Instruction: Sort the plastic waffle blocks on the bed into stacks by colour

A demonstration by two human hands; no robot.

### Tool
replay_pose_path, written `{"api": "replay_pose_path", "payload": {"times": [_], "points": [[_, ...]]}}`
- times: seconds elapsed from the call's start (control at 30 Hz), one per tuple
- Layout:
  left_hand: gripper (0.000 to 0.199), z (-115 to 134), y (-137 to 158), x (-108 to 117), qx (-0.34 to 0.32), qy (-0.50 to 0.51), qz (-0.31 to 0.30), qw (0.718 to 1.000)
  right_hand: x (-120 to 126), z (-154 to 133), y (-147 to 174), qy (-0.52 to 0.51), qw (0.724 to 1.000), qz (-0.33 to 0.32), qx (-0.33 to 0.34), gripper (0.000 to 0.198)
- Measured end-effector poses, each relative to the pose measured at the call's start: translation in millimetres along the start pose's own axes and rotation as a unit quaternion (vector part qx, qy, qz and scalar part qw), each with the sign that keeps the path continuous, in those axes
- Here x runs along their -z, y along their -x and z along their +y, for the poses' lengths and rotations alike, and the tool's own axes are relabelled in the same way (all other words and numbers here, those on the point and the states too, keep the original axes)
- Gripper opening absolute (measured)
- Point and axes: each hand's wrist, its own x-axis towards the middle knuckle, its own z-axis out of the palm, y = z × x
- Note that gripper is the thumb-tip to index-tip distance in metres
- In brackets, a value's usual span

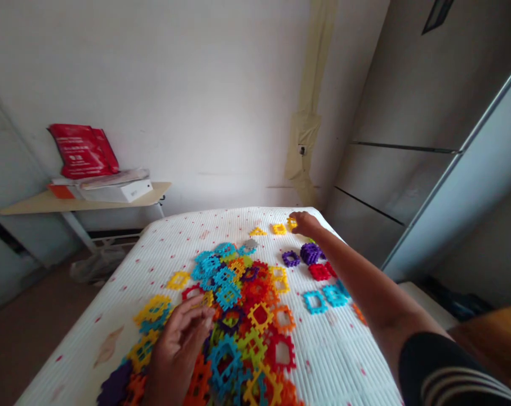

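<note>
My right hand (307, 223) reaches to the far edge of the bed-like surface, its fingers closed on a yellow interlocking tile (292, 224) with window-like openings. Left of it lie a yellow square-frame tile (278, 229) and a yellow triangular tile (257, 231). Over the near left part of a mixed pile of toothed plastic tiles (225, 276) hovers my left hand (177, 344). Its fingers are loosely bent, with a gap to the thumb and no piece visible between them. A red tile (191, 291) lies just beyond its fingertips.
Right of the pile, sorted tiles lie in groups: purple (310, 254), red (319, 272) and blue (333, 295), partly behind my right forearm. A side table (39, 204) with red bags (84, 151) stands left. A grey cabinet (390, 169) rises at right.
</note>
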Motion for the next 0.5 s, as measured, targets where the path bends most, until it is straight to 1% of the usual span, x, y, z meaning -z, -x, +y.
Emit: {"api": "replay_pose_path", "payload": {"times": [0.1,0.2,0.33,0.5], "points": [[0.057,-2.6,-1.7,0.6,0.007,-0.001,0.010,1.000,-16.0,25.0,-20.1,0.029,0.998,-0.037,-0.029,0.050],[0.057,-4.4,-3.4,2.9,0.027,-0.012,0.025,0.999,-32.2,38.0,-33.2,0.048,0.996,-0.069,-0.035,0.041],[0.053,-5.5,-4.5,4.9,0.058,-0.029,0.026,0.998,-45.0,46.9,-47.9,0.061,0.993,-0.100,-0.032,0.036],[0.054,-10.4,-3.8,5.4,0.077,-0.025,0.030,0.996,-52.1,46.7,-60.2,0.067,0.990,-0.117,-0.025,0.036]]}}
